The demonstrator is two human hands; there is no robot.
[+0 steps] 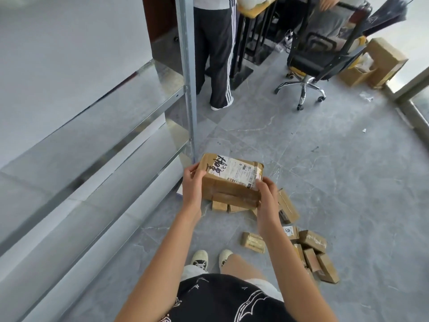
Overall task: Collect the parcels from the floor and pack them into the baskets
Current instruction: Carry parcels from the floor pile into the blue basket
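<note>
Standing at the left, a metal shelf rack (pixel 92 126) ran along the wall, its upright post (pixel 186 77) rising just beyond the held parcel. The left hand (pixel 193 182) gripped the left end of a brown parcel (pixel 232 180), thumb on the top edge and fingers curled under the near side. That parcel was held level in the air above the grey tiled floor (pixel 336 170), its white label (pixel 234 170) with black handwriting facing up. The right hand (pixel 267 191) gripped the parcel's right near corner, thumb on the label's edge and fingers wrapped down the side. Under the held parcel, a few small boxes (pixel 219 205) lay on the floor, partly hidden by it. Further right and nearer the person's feet, a loose pile of parcels (pixel 313 254) lay on the tiles, some touching and some tilted, with one flat parcel (pixel 253 242) just left of the pile. The person's pale shoes (pixel 199 259) stood on the floor just left of the pile. At the back, another person in dark striped trousers (pixel 218 54) stood beside the post, next to a black desk. Right of that desk was a black office chair (pixel 325 49), and beyond it large cardboard boxes (pixel 380 63) sat on the floor by the right wall.
</note>
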